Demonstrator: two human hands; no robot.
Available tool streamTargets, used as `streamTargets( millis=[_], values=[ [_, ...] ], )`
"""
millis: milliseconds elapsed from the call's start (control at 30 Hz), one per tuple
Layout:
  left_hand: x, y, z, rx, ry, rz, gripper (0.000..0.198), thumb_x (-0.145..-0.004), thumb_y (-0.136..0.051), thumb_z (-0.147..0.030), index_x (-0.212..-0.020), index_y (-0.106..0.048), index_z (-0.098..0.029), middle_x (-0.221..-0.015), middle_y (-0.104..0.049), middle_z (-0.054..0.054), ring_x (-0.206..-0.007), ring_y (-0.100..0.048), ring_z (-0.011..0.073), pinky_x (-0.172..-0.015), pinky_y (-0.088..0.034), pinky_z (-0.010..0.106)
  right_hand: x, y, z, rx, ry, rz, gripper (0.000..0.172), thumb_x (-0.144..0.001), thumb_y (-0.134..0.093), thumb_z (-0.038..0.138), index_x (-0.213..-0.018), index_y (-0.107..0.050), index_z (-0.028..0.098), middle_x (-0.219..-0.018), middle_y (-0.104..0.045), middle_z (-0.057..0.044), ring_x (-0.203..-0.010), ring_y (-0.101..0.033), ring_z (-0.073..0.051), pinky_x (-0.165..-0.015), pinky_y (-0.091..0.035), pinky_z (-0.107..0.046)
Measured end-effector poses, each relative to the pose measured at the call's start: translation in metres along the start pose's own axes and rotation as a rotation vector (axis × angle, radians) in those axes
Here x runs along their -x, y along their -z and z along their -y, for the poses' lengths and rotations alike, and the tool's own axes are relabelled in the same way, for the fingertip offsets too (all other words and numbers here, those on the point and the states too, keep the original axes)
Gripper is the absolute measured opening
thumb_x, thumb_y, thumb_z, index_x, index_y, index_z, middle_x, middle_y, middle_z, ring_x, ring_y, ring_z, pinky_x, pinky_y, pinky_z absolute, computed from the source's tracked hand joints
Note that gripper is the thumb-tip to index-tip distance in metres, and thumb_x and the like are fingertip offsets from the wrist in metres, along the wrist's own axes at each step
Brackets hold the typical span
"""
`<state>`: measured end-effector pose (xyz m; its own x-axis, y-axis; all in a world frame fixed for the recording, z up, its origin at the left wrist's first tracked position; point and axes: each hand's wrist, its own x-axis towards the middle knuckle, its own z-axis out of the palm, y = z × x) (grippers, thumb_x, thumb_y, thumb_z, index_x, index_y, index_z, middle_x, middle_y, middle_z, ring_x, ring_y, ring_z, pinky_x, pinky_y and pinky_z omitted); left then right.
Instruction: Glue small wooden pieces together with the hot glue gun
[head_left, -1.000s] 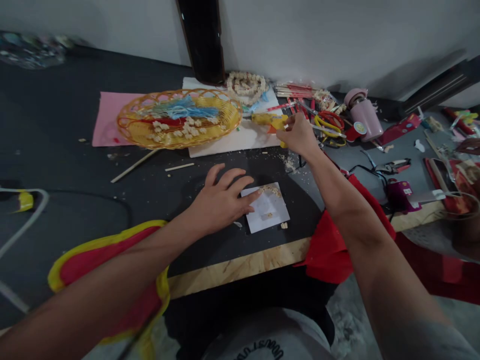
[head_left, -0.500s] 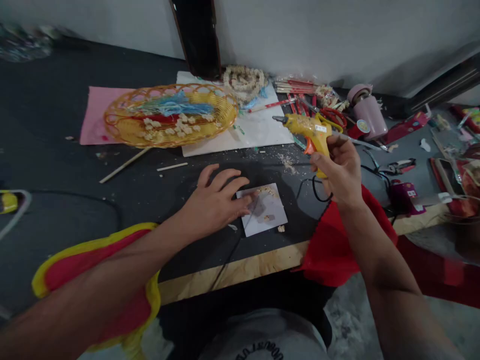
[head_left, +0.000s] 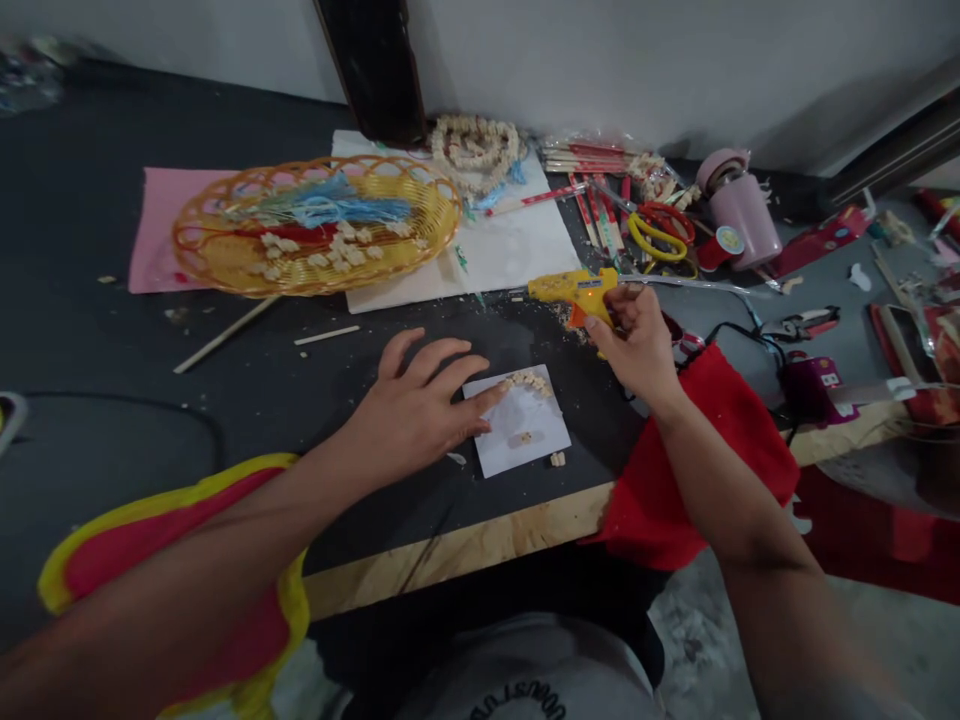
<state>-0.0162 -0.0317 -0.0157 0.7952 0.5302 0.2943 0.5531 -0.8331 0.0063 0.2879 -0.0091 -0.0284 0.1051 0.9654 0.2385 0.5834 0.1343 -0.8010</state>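
A yellow hot glue gun [head_left: 574, 288] with an orange trigger is in my right hand [head_left: 637, 335], its fingers wrapped round the handle. The gun is held above the dark table, its nozzle pointing left. My left hand [head_left: 420, 415] has its fingers spread, and its fingertips reach the left edge of a white card [head_left: 517, 455]. On the card, small cream-coloured pieces [head_left: 531, 381] form a curved row near the top. One small piece [head_left: 526, 437] sits lower on it. A loose cream piece [head_left: 557, 459] lies just off the card's lower right corner.
Behind stands a yellow woven basket [head_left: 255, 275] holding blue tassels and cream pieces. To the right are yellow-handled scissors [head_left: 660, 240], a pink bottle [head_left: 746, 220], pliers [head_left: 801, 323] and a red cloth [head_left: 705, 460] over the table edge. Thin sticks [head_left: 225, 335] lie at left.
My right hand has brought the glue gun left and lower, nearer the card. My left hand stays spread at the card's left edge. The whole view has shifted slightly.
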Motion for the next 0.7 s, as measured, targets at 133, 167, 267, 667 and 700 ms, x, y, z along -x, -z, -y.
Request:
streamTargets(
  millis=[133,167,267,667,700],
  values=[
    [0.001,-0.002,0.0,0.004,-0.005,-0.041,0.029,-0.095,-0.059,-0.04,-0.122,-0.068,-0.031,-0.127,-0.064,0.008,-0.126,-0.049,0.0302,-0.113,-0.028,0.057,0.003,0.007,0.011,0.216,0.051,0.068,0.033,-0.092,-0.06,0.042,-0.116,-0.051,0.021,-0.11,-0.067,-0.013,-0.097,-0.068,-0.027,-0.082,-0.059,-0.048],
    [0.001,-0.003,0.0,0.003,-0.002,-0.049,0.028,-0.095,-0.059,-0.039,-0.12,-0.068,-0.031,-0.127,-0.064,0.007,-0.126,-0.049,0.0298,-0.113,-0.028,0.057,0.005,0.01,0.018,0.299,0.097,0.058,0.031,-0.093,-0.059,0.041,-0.115,-0.053,0.021,-0.11,-0.068,-0.013,-0.1,-0.067,-0.029,-0.086,-0.057,-0.05],
    [0.0,-0.002,-0.001,-0.004,0.0,-0.059,0.022,-0.096,-0.057,-0.039,-0.113,-0.071,-0.033,-0.125,-0.065,0.005,-0.126,-0.05,0.0284,-0.112,-0.03,0.056,0.013,0.014,0.041,0.49,0.308,0.016,0.024,-0.093,-0.059,0.037,-0.11,-0.061,0.021,-0.112,-0.067,-0.013,-0.112,-0.06,-0.032,-0.098,-0.048,-0.057],
    [0.0,-0.001,-0.002,0.016,0.02,-0.032,0.017,-0.092,-0.065,-0.039,-0.101,-0.074,-0.028,-0.125,-0.066,0.006,-0.128,-0.048,0.0303,-0.113,-0.031,0.059,0.032,-0.024,0.062,0.459,0.51,0.447,0.025,-0.091,-0.06,0.026,-0.113,-0.067,0.016,-0.112,-0.069,-0.011,-0.105,-0.053,-0.029,-0.094,-0.049,-0.047],
    [0.0,0.0,-0.002,0.023,0.023,-0.017,0.018,-0.093,-0.063,-0.039,-0.103,-0.073,-0.028,-0.125,-0.066,0.006,-0.128,-0.048,0.0305,-0.112,-0.031,0.059,0.032,-0.024,0.061,0.463,0.517,0.448,0.025,-0.091,-0.06,0.025,-0.113,-0.067,0.015,-0.111,-0.069,-0.011,-0.104,-0.053,-0.029,-0.094,-0.049,-0.047]
  ],
)
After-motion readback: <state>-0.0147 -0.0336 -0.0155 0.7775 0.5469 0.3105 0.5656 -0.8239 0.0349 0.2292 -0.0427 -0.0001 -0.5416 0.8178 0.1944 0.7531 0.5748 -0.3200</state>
